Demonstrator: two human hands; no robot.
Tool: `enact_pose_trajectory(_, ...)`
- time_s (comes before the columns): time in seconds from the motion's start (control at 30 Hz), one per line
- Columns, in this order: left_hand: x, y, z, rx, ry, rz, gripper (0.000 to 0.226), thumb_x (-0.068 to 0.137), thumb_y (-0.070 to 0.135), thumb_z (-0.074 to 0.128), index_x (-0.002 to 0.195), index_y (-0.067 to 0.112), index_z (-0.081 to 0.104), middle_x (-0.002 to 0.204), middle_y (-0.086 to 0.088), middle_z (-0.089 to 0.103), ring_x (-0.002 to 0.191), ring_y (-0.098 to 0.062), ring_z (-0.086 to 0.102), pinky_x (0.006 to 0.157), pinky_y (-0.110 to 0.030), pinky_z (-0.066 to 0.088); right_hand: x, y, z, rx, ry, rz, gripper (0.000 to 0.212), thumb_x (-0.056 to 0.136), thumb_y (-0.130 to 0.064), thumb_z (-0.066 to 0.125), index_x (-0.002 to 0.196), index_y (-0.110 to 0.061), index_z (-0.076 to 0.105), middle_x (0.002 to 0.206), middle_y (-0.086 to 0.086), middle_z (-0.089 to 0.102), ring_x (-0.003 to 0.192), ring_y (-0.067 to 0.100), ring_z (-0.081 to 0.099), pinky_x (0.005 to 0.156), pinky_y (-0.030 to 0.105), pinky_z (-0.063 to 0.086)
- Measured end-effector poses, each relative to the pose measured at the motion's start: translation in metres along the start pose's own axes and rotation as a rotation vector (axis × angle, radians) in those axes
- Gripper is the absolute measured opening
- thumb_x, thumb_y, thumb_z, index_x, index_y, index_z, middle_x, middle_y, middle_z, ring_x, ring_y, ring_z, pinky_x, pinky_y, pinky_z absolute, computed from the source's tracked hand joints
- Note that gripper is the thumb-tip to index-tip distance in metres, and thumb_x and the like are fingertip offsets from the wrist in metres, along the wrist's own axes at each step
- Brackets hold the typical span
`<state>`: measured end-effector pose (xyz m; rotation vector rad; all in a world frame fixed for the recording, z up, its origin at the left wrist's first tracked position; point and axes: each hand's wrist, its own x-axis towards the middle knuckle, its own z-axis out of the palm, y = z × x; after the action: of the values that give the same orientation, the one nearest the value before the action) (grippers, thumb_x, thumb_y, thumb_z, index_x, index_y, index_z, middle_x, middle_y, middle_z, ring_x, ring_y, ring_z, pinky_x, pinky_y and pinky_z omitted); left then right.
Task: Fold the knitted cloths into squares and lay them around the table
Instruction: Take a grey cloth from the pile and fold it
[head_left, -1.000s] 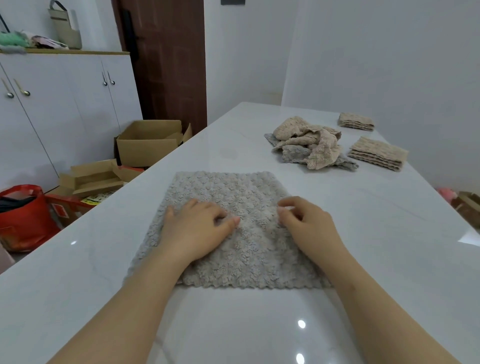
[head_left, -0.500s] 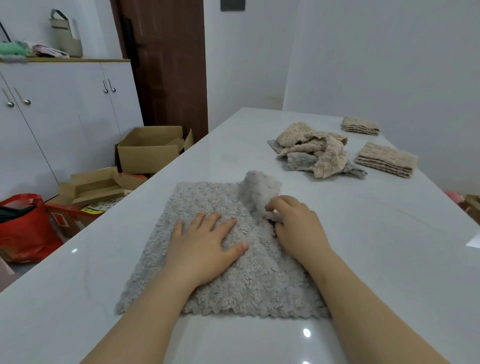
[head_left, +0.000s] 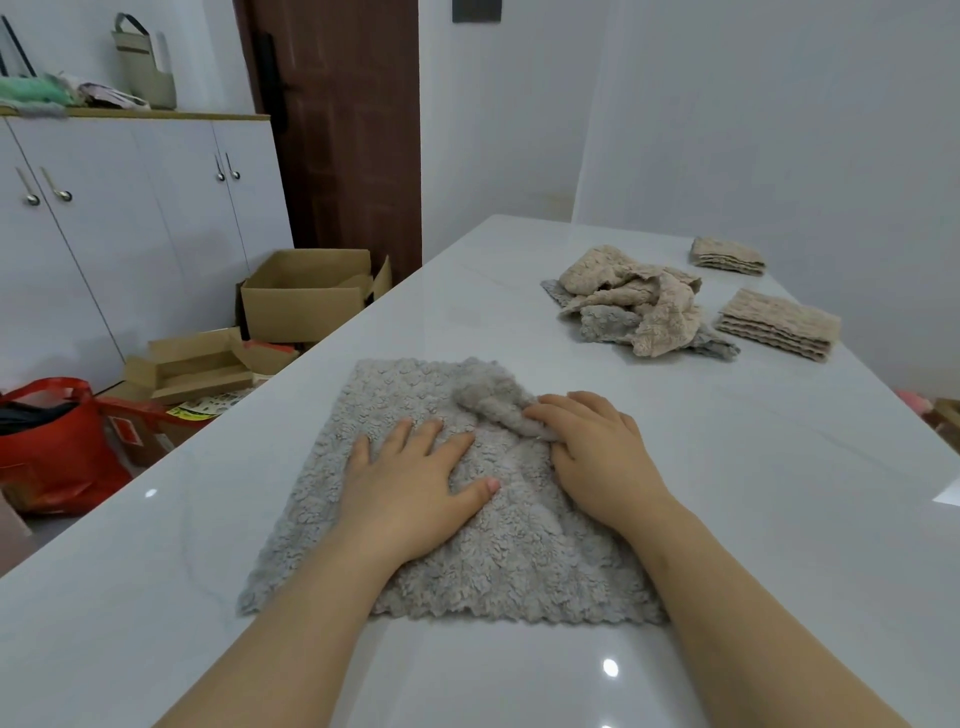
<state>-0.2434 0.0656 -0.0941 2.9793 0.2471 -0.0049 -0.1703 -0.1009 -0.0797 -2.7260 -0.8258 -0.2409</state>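
Note:
A grey knitted cloth (head_left: 395, 395) lies spread on the white table (head_left: 753, 467) in front of me. My left hand (head_left: 415, 483) presses flat on its middle, fingers straight. My right hand (head_left: 592, 447) pinches the cloth's far right corner, which is pulled inward into a bunched ridge over the cloth. Farther back lies a heap of unfolded beige and grey cloths (head_left: 634, 306). Two stacks of folded beige cloths sit at the right: a nearer stack (head_left: 779, 322) and a farther stack (head_left: 727, 254).
Left of the table, on the floor, are open cardboard boxes (head_left: 306, 296) and a red bag (head_left: 52, 436). White cabinets (head_left: 130, 218) line the left wall, beside a dark door (head_left: 343, 130). The table's right edge runs close to the wall.
My right hand took the cloth's far right corner and drew it inward, so it is bunched beside my fingers. My left hand spread flat and stayed on the cloth.

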Motion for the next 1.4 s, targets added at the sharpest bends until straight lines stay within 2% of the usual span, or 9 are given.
enact_pose_trajectory(0.27, 0.001, 0.001, 0.001, 0.0, -0.007, -0.002, 0.066, 0.085, 0.071, 0.02, 0.145, 0.045, 0.01, 0.158, 0.009, 0.004, 0.146, -0.018, -0.002, 0.115, -0.051, -0.001, 0.003, 0.02, -0.003, 0.074, 0.02, 0.301, 0.046, 0.096, -0.02, 0.034, 0.141, -0.029, 0.031, 0.128, 0.009, 0.055, 0.121, 0.03, 0.042, 0.096, 0.039, 0.031)
enact_pose_trajectory(0.47, 0.001, 0.001, 0.001, 0.01, 0.0, -0.004, 0.066, 0.085, 0.071, 0.02, 0.145, 0.044, 0.011, 0.158, 0.009, 0.004, 0.146, -0.018, -0.001, 0.116, -0.051, 0.0, 0.006, 0.006, -0.001, 0.243, -0.032, 0.191, 0.037, 0.093, -0.031, 0.047, 0.129, -0.036, 0.049, 0.135, -0.004, 0.047, 0.126, 0.025, 0.034, 0.103, 0.036, 0.027)
enact_pose_trajectory(0.7, 0.001, 0.001, 0.001, 0.013, 0.007, -0.003, 0.066, 0.085, 0.071, 0.02, 0.145, 0.044, 0.011, 0.158, 0.008, 0.005, 0.146, -0.019, 0.0, 0.116, -0.052, 0.002, 0.005, -0.002, 0.002, 0.05, -0.045, 0.02, 0.043, 0.095, -0.033, 0.041, 0.138, -0.032, 0.039, 0.149, -0.016, 0.03, 0.134, 0.019, 0.022, 0.106, 0.034, 0.018)
enact_pose_trajectory(0.83, 0.0, 0.002, 0.0, 0.008, -0.001, 0.004, 0.066, 0.085, 0.071, 0.02, 0.145, 0.044, 0.012, 0.158, 0.008, 0.005, 0.146, -0.019, 0.0, 0.116, -0.051, 0.0, 0.005, 0.017, -0.004, 0.028, 0.081, 0.323, 0.048, 0.094, -0.033, 0.039, 0.14, -0.021, 0.032, 0.151, -0.004, 0.027, 0.136, 0.026, 0.023, 0.109, 0.042, 0.021)
enact_pose_trajectory(0.93, 0.0, 0.002, 0.0, 0.01, -0.007, 0.006, 0.065, 0.086, 0.07, 0.02, 0.145, 0.044, 0.011, 0.158, 0.008, 0.004, 0.146, -0.019, 0.0, 0.116, -0.051, -0.001, 0.001, 0.031, 0.0, -0.008, -0.002, 0.481, 0.058, 0.095, -0.045, 0.034, 0.147, -0.022, 0.019, 0.157, -0.002, 0.015, 0.141, 0.03, 0.015, 0.111, 0.046, 0.017)
enact_pose_trajectory(1.07, 0.0, 0.001, 0.001, 0.002, -0.008, 0.008, 0.065, 0.086, 0.07, 0.021, 0.145, 0.044, 0.011, 0.158, 0.008, 0.003, 0.146, -0.018, -0.001, 0.116, -0.051, -0.001, 0.004, 0.017, -0.002, -0.053, 0.066, 0.285, 0.054, 0.098, -0.04, 0.03, 0.148, -0.027, 0.015, 0.159, -0.003, 0.004, 0.145, 0.025, 0.003, 0.114, 0.044, 0.011)
enact_pose_trajectory(1.17, 0.002, -0.002, 0.0, 0.02, -0.042, 0.021, 0.066, 0.086, 0.07, 0.019, 0.145, 0.045, 0.006, 0.158, 0.009, -0.001, 0.145, -0.017, -0.005, 0.116, -0.051, -0.002, 0.005, 0.006, 0.004, -0.042, -0.123, 0.102, 0.051, 0.097, -0.047, 0.028, 0.145, -0.031, 0.021, 0.158, -0.005, 0.011, 0.145, 0.018, 0.009, 0.114, 0.041, 0.01)
enact_pose_trajectory(1.27, 0.004, -0.007, 0.001, 0.029, -0.065, 0.028, 0.066, 0.085, 0.072, 0.017, 0.144, 0.047, 0.002, 0.158, 0.011, -0.005, 0.145, -0.016, -0.008, 0.115, -0.051, -0.003, 0.004, 0.007, 0.011, -0.041, -0.264, 0.121, 0.054, 0.096, -0.053, 0.024, 0.147, -0.034, 0.017, 0.158, -0.008, 0.009, 0.146, 0.017, 0.006, 0.115, 0.039, 0.006)
enact_pose_trajectory(1.4, 0.009, -0.008, 0.003, 0.04, -0.073, 0.035, 0.068, 0.083, 0.073, 0.016, 0.144, 0.047, 0.001, 0.158, 0.011, -0.007, 0.145, -0.016, -0.009, 0.115, -0.052, -0.004, -0.003, 0.003, 0.009, -0.059, -0.148, 0.103, 0.054, 0.097, -0.05, 0.026, 0.147, -0.031, 0.019, 0.157, -0.006, 0.014, 0.145, 0.017, 0.009, 0.115, 0.038, 0.008)
